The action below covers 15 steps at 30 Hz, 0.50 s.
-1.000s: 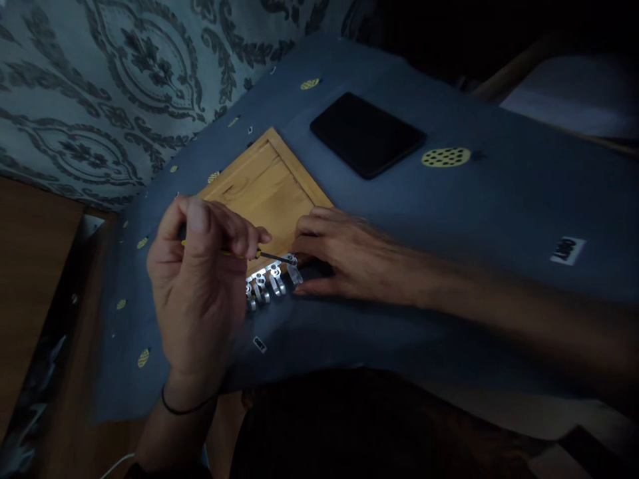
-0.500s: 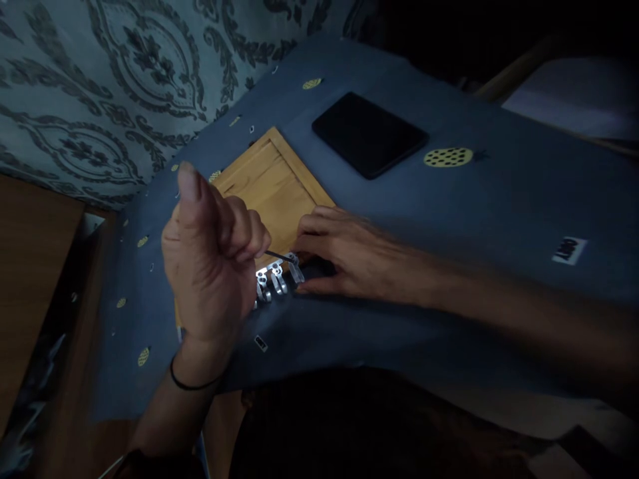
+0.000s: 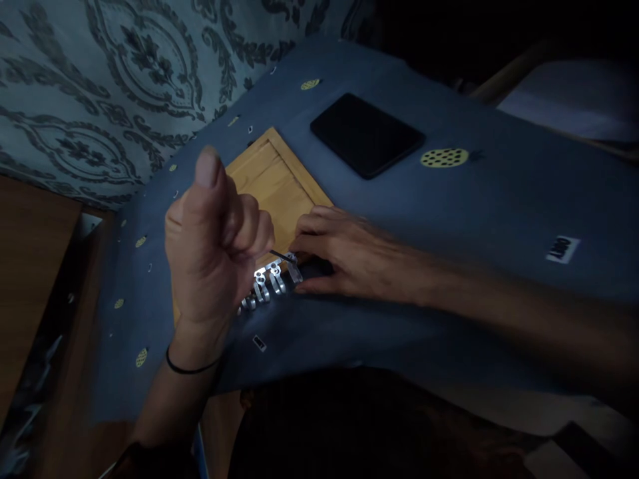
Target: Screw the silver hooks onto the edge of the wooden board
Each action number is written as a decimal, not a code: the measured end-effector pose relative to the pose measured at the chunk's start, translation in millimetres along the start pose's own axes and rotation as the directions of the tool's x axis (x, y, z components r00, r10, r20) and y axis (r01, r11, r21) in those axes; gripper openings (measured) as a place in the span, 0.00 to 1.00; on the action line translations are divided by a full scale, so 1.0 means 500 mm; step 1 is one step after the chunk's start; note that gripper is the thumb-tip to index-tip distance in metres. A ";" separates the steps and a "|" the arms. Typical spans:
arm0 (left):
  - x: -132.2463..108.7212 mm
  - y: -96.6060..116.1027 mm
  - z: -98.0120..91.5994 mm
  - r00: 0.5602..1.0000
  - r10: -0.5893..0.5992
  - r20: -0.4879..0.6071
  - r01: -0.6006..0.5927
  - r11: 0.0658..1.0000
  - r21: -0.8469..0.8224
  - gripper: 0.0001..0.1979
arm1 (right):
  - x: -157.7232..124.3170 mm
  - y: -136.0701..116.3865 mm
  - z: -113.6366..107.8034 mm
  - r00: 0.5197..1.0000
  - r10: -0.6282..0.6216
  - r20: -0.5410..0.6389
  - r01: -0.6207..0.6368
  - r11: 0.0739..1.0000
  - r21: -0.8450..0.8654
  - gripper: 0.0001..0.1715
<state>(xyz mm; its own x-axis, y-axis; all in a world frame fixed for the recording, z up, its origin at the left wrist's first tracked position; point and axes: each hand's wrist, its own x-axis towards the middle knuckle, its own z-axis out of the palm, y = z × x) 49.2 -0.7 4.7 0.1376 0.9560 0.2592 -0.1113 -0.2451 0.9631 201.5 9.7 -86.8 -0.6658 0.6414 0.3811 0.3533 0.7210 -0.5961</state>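
My left hand [image 3: 219, 246] is closed in a fist with its thumb pointing up. From it a thin dark rod [image 3: 283, 255] reaches right to the end of a row of silvery metal hooks [image 3: 262, 285]. The hooks line the near edge of a wooden board [image 3: 279, 193] with a grooved border. My right hand [image 3: 334, 253] grips the board's near right corner, fingers on top and thumb below, close beside the last hook. The rod's handle is hidden inside my left fist.
A black tablet-like slab [image 3: 367, 135] lies behind the board on a dark blue cloth [image 3: 499, 219] printed with pineapples. A patterned curtain [image 3: 150, 66] hangs at the back left. The cloth's near edge drops off towards my body.
My left fist has shifted slightly to the right and turned a little, uncovering more hooks below it. My right hand stays on the board's corner.
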 end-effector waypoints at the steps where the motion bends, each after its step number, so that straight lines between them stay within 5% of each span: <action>1: 0.000 0.002 -0.003 1.000 0.012 0.013 -0.012 1.000 0.000 0.33 | 0.000 0.001 0.000 1.000 -0.001 0.003 0.001 1.000 -0.002 0.21; 8: 0.012 0.020 -0.048 0.973 0.097 0.210 -0.094 0.995 -0.029 0.33 | 0.001 0.003 0.004 1.000 -0.021 0.001 0.021 1.000 -0.021 0.19; 15: -0.003 0.011 -0.030 0.997 0.043 0.059 -0.043 0.999 -0.017 0.32 | 0.001 0.000 0.002 1.000 -0.008 -0.013 0.007 0.999 -0.031 0.20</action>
<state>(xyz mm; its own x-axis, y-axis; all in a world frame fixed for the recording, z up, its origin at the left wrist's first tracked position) 33.5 -1.0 8.4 0.1900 0.9333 0.3046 -0.1333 -0.2828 0.9499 200.3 10.0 -87.4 -0.6599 0.6392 0.3949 0.3688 0.7334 -0.5710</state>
